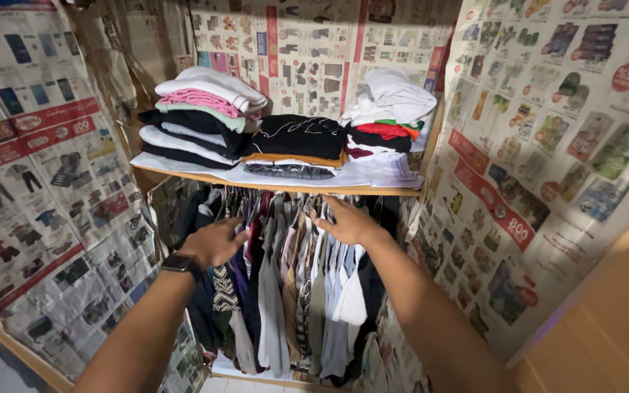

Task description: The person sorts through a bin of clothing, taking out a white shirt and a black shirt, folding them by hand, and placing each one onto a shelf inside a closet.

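Observation:
Inside a wardrobe, several garments (289, 291) hang close together on a rail under a wooden shelf (271, 187). My left hand (216, 242), with a dark watch (181, 263) on its wrist, rests on the left part of the hanging clothes, fingers curled into them. My right hand (349, 223) lies on top of the hangers near the right end, fingers spread over the garments. Whether either hand truly grips a piece is unclear.
Folded clothes sit on the shelf in three stacks: a tall left stack (198, 116), a black middle stack (296, 145) and a white-topped right stack (387, 113). Printed paper (547, 145) lines the walls. A wooden door panel (613, 327) stands at the right.

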